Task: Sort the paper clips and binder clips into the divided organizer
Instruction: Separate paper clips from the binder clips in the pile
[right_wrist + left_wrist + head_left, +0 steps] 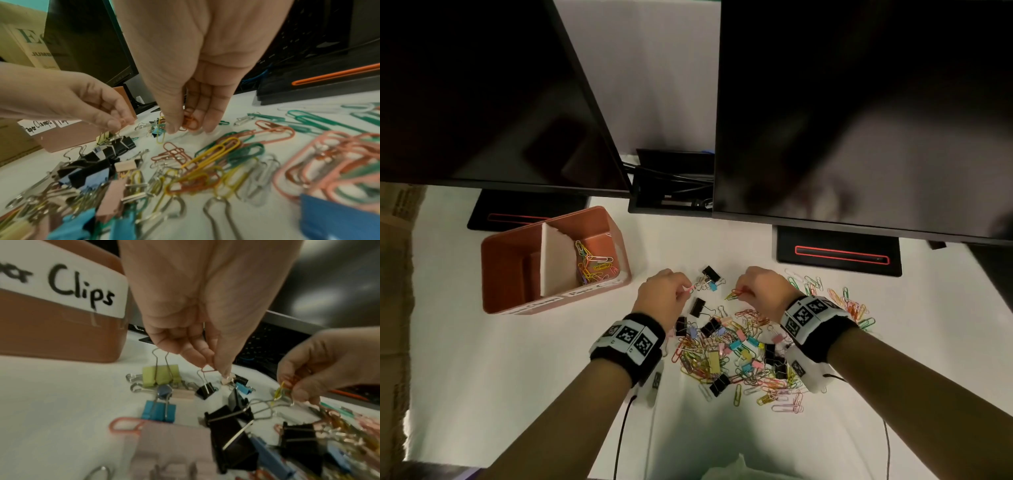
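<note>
Here, table (517, 377): white, with a loose heap of paper clips (739, 356) and binder clips (698, 306) between the wrists.
Room: two dark monitors (859, 102) at the back.
Organizer (554, 260): brown, left of the heap; paper clips in its right compartment.
Left hand (662, 296): fingers pinching a pink paper clip (208, 369).
Right hand (763, 287): fingers closed on a few paper clips (190, 122).
Hard to make out: left compartment's contents; left label cut off.
</note>
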`<move>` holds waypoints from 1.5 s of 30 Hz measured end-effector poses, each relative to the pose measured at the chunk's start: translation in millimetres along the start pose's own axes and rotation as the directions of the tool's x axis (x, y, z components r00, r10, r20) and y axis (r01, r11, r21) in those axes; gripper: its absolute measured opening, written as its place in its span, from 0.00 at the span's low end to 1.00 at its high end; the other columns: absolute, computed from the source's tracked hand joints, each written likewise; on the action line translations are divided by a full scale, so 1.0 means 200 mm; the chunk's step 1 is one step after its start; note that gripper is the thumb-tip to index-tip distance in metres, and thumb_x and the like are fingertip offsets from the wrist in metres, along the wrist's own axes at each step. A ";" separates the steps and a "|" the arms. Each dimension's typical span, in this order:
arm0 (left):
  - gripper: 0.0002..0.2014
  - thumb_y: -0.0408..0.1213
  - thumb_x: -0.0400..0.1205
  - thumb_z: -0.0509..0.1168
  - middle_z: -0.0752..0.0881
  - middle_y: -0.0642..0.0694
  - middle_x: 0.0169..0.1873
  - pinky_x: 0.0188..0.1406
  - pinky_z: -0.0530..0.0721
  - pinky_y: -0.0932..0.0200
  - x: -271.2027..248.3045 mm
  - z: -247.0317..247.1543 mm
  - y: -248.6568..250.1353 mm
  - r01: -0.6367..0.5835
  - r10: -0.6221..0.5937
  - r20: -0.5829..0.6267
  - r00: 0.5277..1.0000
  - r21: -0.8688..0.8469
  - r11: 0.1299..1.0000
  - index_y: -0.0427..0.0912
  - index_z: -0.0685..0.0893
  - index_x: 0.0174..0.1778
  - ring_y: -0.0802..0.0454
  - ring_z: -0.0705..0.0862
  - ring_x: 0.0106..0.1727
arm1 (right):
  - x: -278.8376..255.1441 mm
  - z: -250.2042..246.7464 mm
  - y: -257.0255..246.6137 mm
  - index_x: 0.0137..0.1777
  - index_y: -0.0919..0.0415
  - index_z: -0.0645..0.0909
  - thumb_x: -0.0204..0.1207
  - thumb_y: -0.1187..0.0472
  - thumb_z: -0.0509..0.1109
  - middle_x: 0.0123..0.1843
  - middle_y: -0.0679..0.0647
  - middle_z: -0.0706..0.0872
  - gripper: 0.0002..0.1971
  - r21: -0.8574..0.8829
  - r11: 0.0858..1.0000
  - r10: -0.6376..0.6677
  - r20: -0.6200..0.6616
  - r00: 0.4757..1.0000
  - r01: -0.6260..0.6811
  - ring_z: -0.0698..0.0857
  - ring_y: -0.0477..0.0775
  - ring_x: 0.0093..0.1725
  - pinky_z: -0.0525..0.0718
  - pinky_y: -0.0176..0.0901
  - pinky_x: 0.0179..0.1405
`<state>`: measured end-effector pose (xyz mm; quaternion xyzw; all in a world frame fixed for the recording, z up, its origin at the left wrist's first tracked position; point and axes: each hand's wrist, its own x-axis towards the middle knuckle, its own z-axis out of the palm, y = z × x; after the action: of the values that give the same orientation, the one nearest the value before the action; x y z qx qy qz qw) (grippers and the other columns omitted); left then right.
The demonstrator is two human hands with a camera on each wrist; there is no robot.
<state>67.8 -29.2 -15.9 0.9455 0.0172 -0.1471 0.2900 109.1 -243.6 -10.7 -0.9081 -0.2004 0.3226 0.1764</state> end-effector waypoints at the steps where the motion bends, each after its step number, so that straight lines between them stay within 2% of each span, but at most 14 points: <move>1: 0.08 0.39 0.79 0.66 0.85 0.46 0.45 0.53 0.81 0.50 0.01 0.01 0.00 0.029 -0.031 0.025 0.999 0.049 0.998 0.45 0.84 0.52 0.47 0.84 0.46 | 0.00 0.00 -0.01 0.58 0.60 0.82 0.80 0.60 0.63 0.57 0.57 0.81 0.10 -0.005 1.000 -0.008 0.000 1.000 0.008 0.80 0.57 0.56 0.76 0.45 0.58; 4: 0.12 0.44 0.80 0.64 0.87 0.48 0.49 0.55 0.77 0.51 0.05 0.04 0.01 0.093 -0.109 0.063 0.992 0.223 0.970 0.47 0.81 0.57 0.46 0.83 0.53 | 0.02 -0.01 -0.02 0.57 0.58 0.81 0.81 0.58 0.63 0.57 0.55 0.81 0.10 -0.017 1.000 -0.012 0.023 1.000 0.013 0.80 0.56 0.56 0.77 0.45 0.57; 7: 0.10 0.46 0.81 0.62 0.87 0.48 0.48 0.52 0.75 0.52 0.08 0.04 0.02 0.090 -0.119 0.055 0.991 0.374 0.923 0.49 0.83 0.54 0.46 0.81 0.53 | 0.03 -0.01 -0.02 0.58 0.57 0.80 0.80 0.58 0.64 0.57 0.55 0.82 0.10 -0.028 0.999 -0.015 0.043 0.999 0.017 0.80 0.57 0.57 0.77 0.45 0.56; 12: 0.07 0.42 0.81 0.63 0.80 0.47 0.51 0.55 0.75 0.49 0.08 0.05 0.02 0.092 -0.129 0.060 0.990 0.423 0.902 0.47 0.83 0.51 0.45 0.76 0.59 | 0.02 -0.01 -0.02 0.71 0.53 0.73 0.80 0.62 0.64 0.63 0.55 0.82 0.19 0.012 1.000 -0.024 0.080 0.996 0.023 0.81 0.58 0.61 0.77 0.46 0.60; 15: 0.09 0.44 0.82 0.61 0.77 0.48 0.54 0.57 0.73 0.48 0.08 0.05 0.01 0.033 -0.086 0.086 0.993 0.490 0.871 0.47 0.81 0.54 0.46 0.74 0.61 | 0.02 0.01 -0.02 0.65 0.52 0.77 0.81 0.60 0.62 0.61 0.55 0.80 0.14 -0.066 0.996 -0.046 0.098 0.994 0.053 0.81 0.58 0.59 0.78 0.47 0.58; 18: 0.06 0.43 0.82 0.60 0.81 0.50 0.51 0.55 0.70 0.49 0.08 0.04 0.01 -0.021 -0.047 0.121 0.991 0.507 0.862 0.50 0.80 0.52 0.47 0.73 0.59 | 0.02 0.02 -0.04 0.60 0.56 0.79 0.81 0.59 0.61 0.59 0.56 0.79 0.11 -0.089 0.994 -0.048 0.099 0.994 0.057 0.81 0.59 0.57 0.77 0.45 0.55; 21: 0.04 0.43 0.82 0.60 0.85 0.54 0.44 0.53 0.67 0.51 0.05 0.01 0.03 -0.064 0.020 0.107 0.994 0.425 0.903 0.52 0.80 0.46 0.49 0.73 0.56 | 0.03 0.03 -0.05 0.60 0.58 0.80 0.82 0.58 0.61 0.59 0.57 0.79 0.11 -0.086 0.995 -0.041 0.102 0.994 0.050 0.81 0.59 0.57 0.77 0.45 0.56; 23: 0.04 0.44 0.80 0.63 0.86 0.55 0.40 0.51 0.66 0.52 0.01 -0.04 0.03 -0.102 0.100 0.022 0.995 0.297 0.949 0.51 0.82 0.45 0.50 0.73 0.53 | 0.03 0.03 -0.04 0.60 0.58 0.80 0.82 0.58 0.60 0.59 0.57 0.79 0.12 -0.082 0.996 -0.033 0.102 0.994 0.041 0.80 0.59 0.57 0.77 0.46 0.57; 26: 0.06 0.40 0.77 0.69 0.87 0.54 0.37 0.46 0.74 0.55 -0.06 -0.16 0.02 -0.150 0.153 -0.098 0.983 0.042 0.988 0.49 0.84 0.49 0.51 0.76 0.46 | 0.01 0.03 -0.03 0.58 0.58 0.81 0.82 0.57 0.61 0.58 0.56 0.81 0.11 -0.073 0.997 -0.020 0.088 0.996 0.026 0.80 0.58 0.57 0.77 0.47 0.58; 29: 0.09 0.38 0.76 0.70 0.84 0.56 0.34 0.40 0.76 0.66 -0.16 -0.25 -0.04 -0.039 0.021 -0.116 0.993 -0.155 0.987 0.48 0.83 0.51 0.60 0.80 0.39 | -0.01 0.01 -0.03 0.59 0.58 0.81 0.82 0.57 0.61 0.58 0.55 0.82 0.11 -0.061 0.998 -0.017 0.053 0.998 0.020 0.80 0.58 0.57 0.77 0.47 0.58; 31: 0.08 0.37 0.76 0.71 0.83 0.58 0.32 0.39 0.76 0.69 -0.23 -0.27 -0.11 0.040 -0.059 -0.106 0.993 -0.176 0.984 0.49 0.82 0.49 0.67 0.80 0.37 | -0.03 0.01 -0.03 0.60 0.57 0.81 0.81 0.57 0.62 0.58 0.55 0.82 0.12 -0.053 0.998 -0.023 0.026 0.999 0.025 0.80 0.57 0.58 0.75 0.45 0.57; 37: 0.13 0.37 0.73 0.74 0.86 0.49 0.33 0.48 0.83 0.57 -0.42 -0.15 -0.24 0.287 -0.289 0.012 0.957 -0.175 0.942 0.45 0.82 0.53 0.53 0.84 0.39 | -0.08 0.02 -0.03 0.57 0.57 0.82 0.80 0.58 0.64 0.56 0.54 0.83 0.10 -0.077 0.997 -0.018 -0.018 1.000 0.016 0.81 0.56 0.55 0.75 0.43 0.53; 41: 0.16 0.38 0.74 0.73 0.86 0.48 0.34 0.47 0.80 0.59 -0.44 -0.01 -0.25 0.334 -0.331 0.043 0.942 -0.183 0.925 0.44 0.80 0.56 0.49 0.84 0.41 | -0.10 0.06 -0.02 0.55 0.57 0.82 0.79 0.59 0.64 0.55 0.55 0.84 0.09 -0.102 0.995 0.017 -0.009 1.000 -0.018 0.81 0.55 0.54 0.76 0.41 0.51; 45: 0.10 0.38 0.75 0.72 0.87 0.44 0.39 0.46 0.78 0.59 -0.39 0.04 -0.27 0.358 -0.363 -0.001 0.932 -0.158 0.920 0.41 0.82 0.49 0.47 0.83 0.43 | -0.11 0.08 -0.02 0.55 0.57 0.83 0.79 0.58 0.65 0.54 0.54 0.84 0.09 -0.102 0.994 0.025 -0.014 1.000 -0.026 0.81 0.54 0.53 0.73 0.38 0.48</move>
<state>-16.1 16.2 -29.2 0.9028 0.2065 -0.1820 0.3304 82.6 -247.0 -8.7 -0.9206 -0.2040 0.3081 0.1266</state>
